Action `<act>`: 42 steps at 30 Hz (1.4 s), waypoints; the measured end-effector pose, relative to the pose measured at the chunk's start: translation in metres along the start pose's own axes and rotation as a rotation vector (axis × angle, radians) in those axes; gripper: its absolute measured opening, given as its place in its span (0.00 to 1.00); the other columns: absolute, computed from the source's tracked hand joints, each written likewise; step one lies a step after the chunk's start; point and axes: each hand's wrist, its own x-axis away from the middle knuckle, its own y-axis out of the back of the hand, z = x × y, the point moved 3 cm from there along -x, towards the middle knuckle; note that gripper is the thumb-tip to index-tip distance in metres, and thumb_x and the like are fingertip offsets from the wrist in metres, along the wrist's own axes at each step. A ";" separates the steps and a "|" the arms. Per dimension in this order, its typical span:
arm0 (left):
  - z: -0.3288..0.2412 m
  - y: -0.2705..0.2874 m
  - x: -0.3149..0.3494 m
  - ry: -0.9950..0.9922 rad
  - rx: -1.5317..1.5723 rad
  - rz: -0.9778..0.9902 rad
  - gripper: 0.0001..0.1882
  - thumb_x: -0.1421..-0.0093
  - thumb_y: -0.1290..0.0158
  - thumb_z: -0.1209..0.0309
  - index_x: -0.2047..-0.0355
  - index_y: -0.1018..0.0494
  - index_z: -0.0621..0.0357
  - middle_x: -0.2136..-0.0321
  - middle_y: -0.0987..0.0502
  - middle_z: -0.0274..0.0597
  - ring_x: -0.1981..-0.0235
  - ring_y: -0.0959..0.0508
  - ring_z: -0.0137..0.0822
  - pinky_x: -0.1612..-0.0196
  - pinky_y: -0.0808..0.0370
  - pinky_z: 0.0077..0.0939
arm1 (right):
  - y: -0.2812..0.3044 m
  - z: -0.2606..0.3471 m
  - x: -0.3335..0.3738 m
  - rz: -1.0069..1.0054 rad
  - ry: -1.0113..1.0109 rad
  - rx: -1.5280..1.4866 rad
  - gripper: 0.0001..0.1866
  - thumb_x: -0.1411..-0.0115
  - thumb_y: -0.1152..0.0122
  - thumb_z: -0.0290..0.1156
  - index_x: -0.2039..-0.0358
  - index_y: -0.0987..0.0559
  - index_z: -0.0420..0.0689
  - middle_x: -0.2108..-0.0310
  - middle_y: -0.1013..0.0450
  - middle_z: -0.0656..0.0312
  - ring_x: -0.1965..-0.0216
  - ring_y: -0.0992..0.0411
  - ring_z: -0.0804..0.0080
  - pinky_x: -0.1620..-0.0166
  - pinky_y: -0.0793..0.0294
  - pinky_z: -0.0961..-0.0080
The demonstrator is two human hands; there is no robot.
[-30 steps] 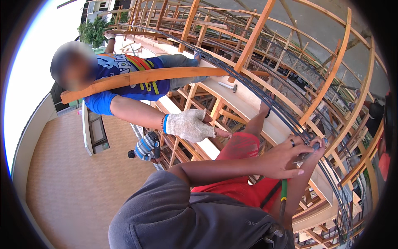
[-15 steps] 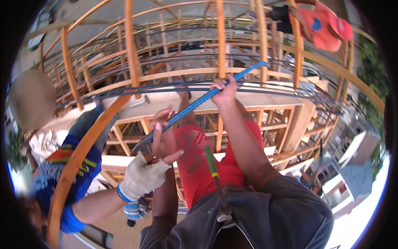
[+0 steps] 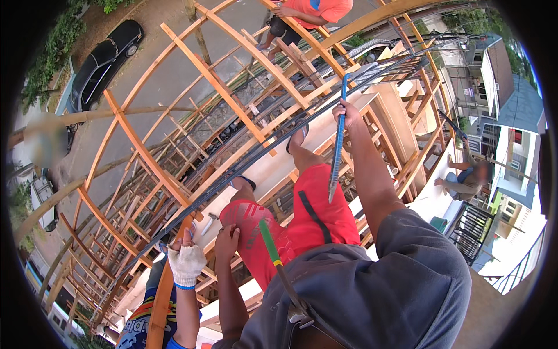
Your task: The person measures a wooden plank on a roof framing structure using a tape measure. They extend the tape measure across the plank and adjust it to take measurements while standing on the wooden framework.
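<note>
My right hand is closed around the upper part of a blue crowbar. The bar stands nearly upright, its hooked end above my fist and its narrow bare-metal tip down over my red shorts. My left hand rests at my left thigh with nothing in it, its fingers loosely stretched out. Against my dark shirt hangs a hammer-like tool with a green handle and a metal head. Below my legs, a pale plank supports my feet.
A co-worker's gloved hand is beside a curved timber at lower left. Dark rods or cables run past my feet along the timber frame. Another hammer lies nearby. Co-workers in orange and at right are farther off.
My left hand has come off the crowbar down to my thigh. My right hand has swung the bar right and more upright. The view has turned; the gloved hand is now by the timber.
</note>
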 end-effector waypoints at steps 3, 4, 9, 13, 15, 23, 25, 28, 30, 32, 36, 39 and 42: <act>-0.023 0.013 -0.007 0.023 -0.012 -0.070 0.17 0.34 0.49 0.61 0.53 0.23 0.62 0.62 0.18 0.53 0.60 0.18 0.46 0.54 0.24 0.37 | 0.016 0.004 0.019 0.146 -0.125 -0.111 0.17 0.30 0.48 0.38 0.74 0.34 0.44 0.80 0.40 0.68 0.84 0.41 0.83 0.84 0.38 0.87; -0.035 0.014 -0.010 0.061 0.048 -0.096 0.17 0.33 0.49 0.62 0.54 0.23 0.63 0.63 0.18 0.51 0.60 0.19 0.44 0.54 0.24 0.36 | 0.023 -0.002 0.021 0.135 -0.115 -0.067 0.15 0.31 0.47 0.36 0.74 0.34 0.43 0.80 0.41 0.69 0.84 0.42 0.84 0.83 0.39 0.87; -0.107 -0.004 -0.033 0.169 0.494 -0.033 0.17 0.30 0.52 0.63 0.52 0.24 0.63 0.62 0.19 0.41 0.61 0.20 0.31 0.55 0.26 0.25 | -0.007 -0.053 0.022 0.068 0.079 0.328 0.08 0.34 0.47 0.28 0.70 0.34 0.43 0.81 0.40 0.70 0.85 0.43 0.86 0.84 0.42 0.88; -0.238 -0.042 -0.052 0.115 0.714 -0.012 0.17 0.28 0.54 0.63 0.49 0.25 0.63 0.59 0.21 0.40 0.58 0.21 0.29 0.53 0.26 0.23 | -0.012 -0.025 -0.015 -0.037 0.113 0.303 0.07 0.33 0.50 0.25 0.69 0.35 0.44 0.80 0.40 0.68 0.85 0.43 0.84 0.85 0.42 0.84; -0.268 -0.058 -0.040 0.035 0.638 -0.003 0.17 0.28 0.54 0.64 0.49 0.26 0.63 0.58 0.21 0.42 0.57 0.21 0.30 0.52 0.26 0.24 | -0.024 -0.005 -0.034 -0.131 0.132 0.398 0.07 0.33 0.50 0.26 0.70 0.35 0.43 0.81 0.41 0.67 0.85 0.43 0.83 0.85 0.43 0.84; -0.243 -0.059 -0.005 0.254 0.771 -0.123 0.16 0.27 0.56 0.66 0.51 0.26 0.66 0.60 0.20 0.45 0.60 0.20 0.32 0.53 0.24 0.26 | -0.026 0.063 -0.069 -0.228 0.065 0.273 0.11 0.33 0.51 0.28 0.73 0.38 0.46 0.83 0.43 0.69 0.87 0.44 0.82 0.86 0.41 0.85; -0.239 -0.041 -0.019 0.202 0.729 -0.185 0.16 0.27 0.56 0.66 0.52 0.26 0.66 0.62 0.20 0.45 0.62 0.19 0.32 0.55 0.23 0.26 | -0.042 0.050 -0.055 -0.241 0.090 0.301 0.11 0.33 0.52 0.28 0.74 0.38 0.46 0.83 0.43 0.69 0.86 0.44 0.82 0.85 0.40 0.85; -0.252 -0.023 -0.061 0.086 0.661 -0.154 0.16 0.27 0.56 0.65 0.52 0.26 0.65 0.62 0.21 0.44 0.60 0.20 0.32 0.54 0.23 0.25 | -0.034 0.061 -0.033 -0.229 0.093 0.294 0.10 0.33 0.52 0.28 0.73 0.37 0.44 0.83 0.42 0.69 0.86 0.43 0.82 0.85 0.39 0.86; -0.275 -0.023 -0.087 0.010 0.650 -0.067 0.16 0.28 0.55 0.64 0.52 0.26 0.64 0.60 0.21 0.44 0.59 0.19 0.33 0.53 0.23 0.27 | -0.037 0.059 -0.023 -0.186 0.051 0.233 0.10 0.33 0.53 0.29 0.73 0.36 0.44 0.83 0.42 0.69 0.86 0.42 0.83 0.85 0.39 0.86; -0.299 -0.032 -0.106 -0.082 0.683 0.057 0.19 0.28 0.55 0.61 0.49 0.27 0.63 0.55 0.22 0.46 0.54 0.21 0.34 0.50 0.23 0.30 | -0.036 0.050 -0.024 -0.165 0.021 0.267 0.10 0.33 0.52 0.29 0.73 0.36 0.44 0.83 0.41 0.69 0.86 0.42 0.83 0.84 0.39 0.87; -0.408 -0.056 -0.121 -0.481 0.815 0.120 0.36 0.30 0.60 0.43 0.39 0.34 0.64 0.39 0.33 0.50 0.36 0.35 0.42 0.35 0.38 0.43 | -0.030 0.047 -0.059 -0.092 0.034 0.154 0.08 0.32 0.51 0.29 0.69 0.34 0.41 0.82 0.40 0.69 0.85 0.40 0.83 0.84 0.38 0.87; -0.465 -0.072 -0.153 -0.807 0.762 0.074 0.43 0.32 0.65 0.36 0.39 0.35 0.66 0.38 0.34 0.52 0.31 0.41 0.46 0.30 0.49 0.48 | -0.030 0.050 -0.096 -0.101 0.009 0.086 0.08 0.32 0.51 0.29 0.69 0.34 0.42 0.82 0.40 0.68 0.84 0.42 0.82 0.84 0.40 0.85; -0.475 -0.093 -0.213 -0.913 0.789 0.227 0.47 0.33 0.75 0.33 0.58 0.22 0.65 0.57 0.21 0.53 0.39 0.31 0.54 0.30 0.53 0.52 | -0.041 0.060 -0.130 -0.129 -0.015 -0.008 0.08 0.32 0.53 0.28 0.70 0.35 0.42 0.83 0.41 0.69 0.85 0.42 0.81 0.84 0.40 0.84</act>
